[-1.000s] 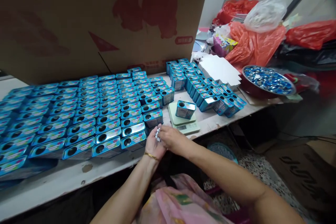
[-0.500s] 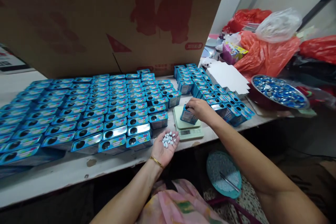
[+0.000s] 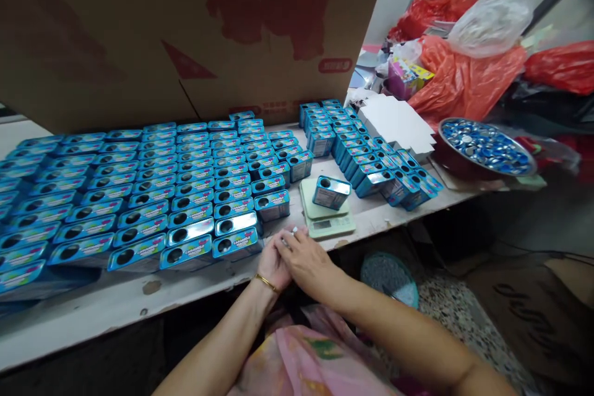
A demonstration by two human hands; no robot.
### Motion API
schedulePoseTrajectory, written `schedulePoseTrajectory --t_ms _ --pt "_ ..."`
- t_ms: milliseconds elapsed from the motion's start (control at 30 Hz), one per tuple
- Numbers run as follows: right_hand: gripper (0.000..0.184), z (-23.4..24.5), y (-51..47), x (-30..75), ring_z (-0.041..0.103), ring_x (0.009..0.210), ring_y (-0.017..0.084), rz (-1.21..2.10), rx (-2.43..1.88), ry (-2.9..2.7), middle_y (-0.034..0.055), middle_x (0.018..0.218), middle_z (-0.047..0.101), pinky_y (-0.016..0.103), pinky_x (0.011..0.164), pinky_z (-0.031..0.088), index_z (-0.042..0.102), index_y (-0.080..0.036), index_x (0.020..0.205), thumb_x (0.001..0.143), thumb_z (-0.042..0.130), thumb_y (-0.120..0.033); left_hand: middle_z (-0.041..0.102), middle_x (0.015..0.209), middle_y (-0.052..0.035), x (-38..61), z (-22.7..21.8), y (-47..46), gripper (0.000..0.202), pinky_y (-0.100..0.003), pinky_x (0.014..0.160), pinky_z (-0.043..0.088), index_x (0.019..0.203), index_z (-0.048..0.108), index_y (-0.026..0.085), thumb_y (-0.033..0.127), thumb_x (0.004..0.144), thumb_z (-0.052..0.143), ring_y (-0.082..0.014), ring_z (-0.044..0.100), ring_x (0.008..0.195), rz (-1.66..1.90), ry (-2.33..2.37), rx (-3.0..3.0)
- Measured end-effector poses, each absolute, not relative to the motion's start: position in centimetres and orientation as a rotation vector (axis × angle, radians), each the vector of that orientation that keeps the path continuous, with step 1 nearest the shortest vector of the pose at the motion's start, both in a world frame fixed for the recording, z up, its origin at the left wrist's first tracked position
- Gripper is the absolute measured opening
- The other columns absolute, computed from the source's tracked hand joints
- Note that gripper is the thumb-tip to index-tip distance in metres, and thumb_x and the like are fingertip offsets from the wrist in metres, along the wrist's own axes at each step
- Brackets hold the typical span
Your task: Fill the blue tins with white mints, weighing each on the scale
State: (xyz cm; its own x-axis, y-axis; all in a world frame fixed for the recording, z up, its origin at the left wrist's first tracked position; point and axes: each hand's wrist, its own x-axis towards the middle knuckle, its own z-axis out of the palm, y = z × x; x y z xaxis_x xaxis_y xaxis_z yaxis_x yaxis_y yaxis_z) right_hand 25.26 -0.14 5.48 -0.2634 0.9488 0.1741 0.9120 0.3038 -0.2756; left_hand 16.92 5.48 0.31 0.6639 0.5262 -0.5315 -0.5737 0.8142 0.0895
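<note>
Glossy metal-looking tins on a worn white bench, among matt cardboard and crinkled plastic.
The blue tins point(image 3: 236, 242) look like smooth printed metal, their tops shiny with bright glare; the pale green scale point(image 3: 344, 224) seems smooth plastic. The bench point(image 3: 97, 322) has a smooth surface with brown, chipped-looking patches. The big carton point(image 3: 116, 43) is matt brown cardboard, the red bag point(image 3: 468, 77) thin, wrinkled, glossy plastic. The bracelet point(image 3: 266, 283) is polished, gold-coloured metal; the pink garment point(image 3: 297, 359) is soft-looking printed cloth.

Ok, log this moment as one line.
left hand: beneath right | right hand: over left, at small white pellets | blue rectangular metal tin: on pale green scale
</note>
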Motion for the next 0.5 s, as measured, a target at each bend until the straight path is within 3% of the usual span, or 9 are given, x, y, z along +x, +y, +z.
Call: schedulePoseTrajectory --t_ms 100,267,400,500 --pt "0.035 4.2 0.0 23.6 0.047 0.089 0.026 0.128 -1.772 -2.246 0.0138 0.099 0.052 0.035 0.067 0.044 0.043 -0.01 0.113 0.078 0.044 -0.009 0.061 0.1 -0.0086 16.1 -0.6 5.6 0.027 -0.04 0.092 0.038 0.102 0.055 0.019 0.023 0.08 0.039 -0.0202 0.051 0.105 0.649 0.538 -0.066" --pt "0.02 4.3 1.6 24.7 0.048 0.08 0.019 0.093 -1.723 -2.331 0.0081 0.088 0.053 0.028 0.058 0.043 0.05 -0.013 0.098 0.08 0.044 -0.01 0.059 0.104 -0.0091 15.5 -1.0 6.0 0.034 -0.038 0.094 0.035 0.113 0.048 0.02 0.025 0.082 0.036 -0.0182 0.05 0.106 0.67 0.5 -0.071" --pt "0.012 3.1 2.3 25.3 0.048 0.08 0.017 0.172 -1.629 -2.322 0.0065 0.086 0.053 0.027 0.064 0.043 0.053 -0.014 0.087 0.08 0.044 -0.01 0.061 0.098 -0.011 15.7 -0.8 6.2 0.033 -0.033 0.086 0.043 0.11 0.051 0.015 0.025 0.082 0.037 -0.0177 0.056 0.096 0.674 0.525 -0.085" --pt "0.01 2.5 2.5 25.9 0.049 0.079 0.015 0.193 -1.615 -2.3 0.0052 0.084 0.054 0.026 0.069 0.043 0.055 -0.015 0.082 0.08 0.045 -0.012 0.063 0.084 -0.0087 16.2 -0.3 6.4 0.027 -0.027 0.072 0.049 0.1 0.055 0.011 0.02 0.081 0.039 -0.0149 0.061 0.079 0.687 0.571 -0.103"
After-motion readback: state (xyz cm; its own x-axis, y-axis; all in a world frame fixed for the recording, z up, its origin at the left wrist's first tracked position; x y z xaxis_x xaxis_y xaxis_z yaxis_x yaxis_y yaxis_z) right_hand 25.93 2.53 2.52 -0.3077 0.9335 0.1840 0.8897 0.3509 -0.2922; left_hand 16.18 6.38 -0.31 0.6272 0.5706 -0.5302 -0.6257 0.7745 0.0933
